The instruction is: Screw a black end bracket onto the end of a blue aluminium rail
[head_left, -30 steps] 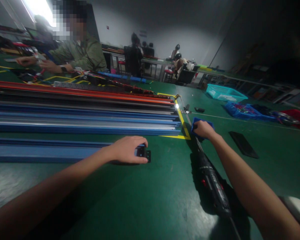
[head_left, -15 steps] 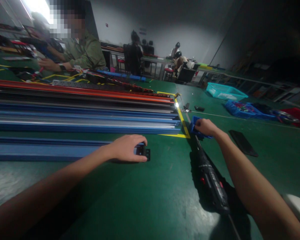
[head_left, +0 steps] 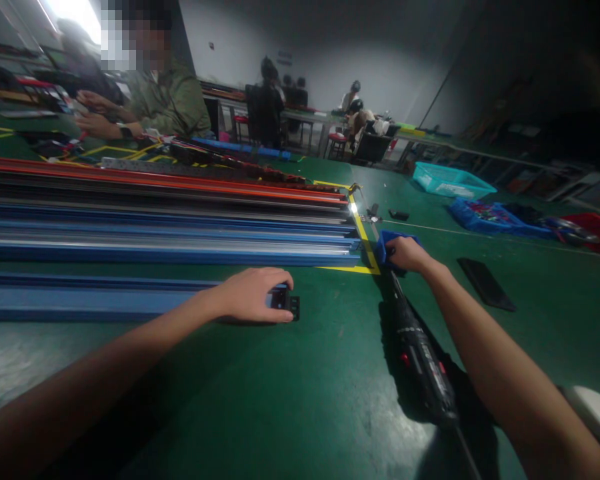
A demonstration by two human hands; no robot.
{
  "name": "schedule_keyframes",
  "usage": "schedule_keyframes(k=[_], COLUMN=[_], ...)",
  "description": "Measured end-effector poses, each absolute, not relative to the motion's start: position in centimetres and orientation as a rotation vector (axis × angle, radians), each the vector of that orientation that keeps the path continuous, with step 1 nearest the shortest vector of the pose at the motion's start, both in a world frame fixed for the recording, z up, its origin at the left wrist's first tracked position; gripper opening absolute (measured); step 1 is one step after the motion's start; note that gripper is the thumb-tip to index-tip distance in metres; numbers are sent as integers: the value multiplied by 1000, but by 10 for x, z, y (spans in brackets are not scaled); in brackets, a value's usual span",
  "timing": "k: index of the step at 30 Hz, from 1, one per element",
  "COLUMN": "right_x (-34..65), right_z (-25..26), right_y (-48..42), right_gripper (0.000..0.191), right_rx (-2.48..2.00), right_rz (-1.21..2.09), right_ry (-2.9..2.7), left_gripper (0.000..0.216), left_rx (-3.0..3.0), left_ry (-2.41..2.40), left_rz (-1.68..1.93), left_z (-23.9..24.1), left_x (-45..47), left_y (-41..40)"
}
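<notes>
My left hand [head_left: 253,295] rests on the near end of a long blue rail [head_left: 95,300] on the green table, fingers closed round a small black end piece [head_left: 291,305] at the rail's tip. My right hand [head_left: 405,253] reaches farther out and grips a small blue block [head_left: 386,241] beside the yellow tape line [head_left: 363,235]. A black power drill [head_left: 423,363] lies on the table under my right forearm, its bit pointing toward the blue block.
Several long blue, grey and orange rails [head_left: 170,220] lie stacked across the table's left half. A flat black plate [head_left: 485,283] lies to the right. Turquoise [head_left: 450,181], blue [head_left: 490,219] and red bins stand at far right. A person in a green jacket [head_left: 170,100] works at far left; others sit behind.
My right hand with the blue block has shifted slightly left toward the yellow line. My left hand has stayed on the rail's end piece.
</notes>
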State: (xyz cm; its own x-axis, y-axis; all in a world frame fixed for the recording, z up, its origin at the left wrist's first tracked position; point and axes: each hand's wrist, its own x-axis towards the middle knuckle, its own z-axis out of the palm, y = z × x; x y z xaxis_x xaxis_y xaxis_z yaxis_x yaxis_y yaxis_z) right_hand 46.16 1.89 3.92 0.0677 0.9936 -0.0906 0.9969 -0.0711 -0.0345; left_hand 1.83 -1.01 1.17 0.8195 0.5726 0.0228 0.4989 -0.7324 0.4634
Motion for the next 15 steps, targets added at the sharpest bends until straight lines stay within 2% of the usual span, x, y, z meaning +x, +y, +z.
schedule_keyframes(k=[15], right_x=[465], right_z=[37], right_y=[20], right_gripper=[30], right_rx=[2271], right_rz=[-224], right_ry=[2189], left_gripper=[56], left_rx=[2554], left_ry=[806], left_rz=[203], left_z=[11], left_x=[18], left_y=[-10])
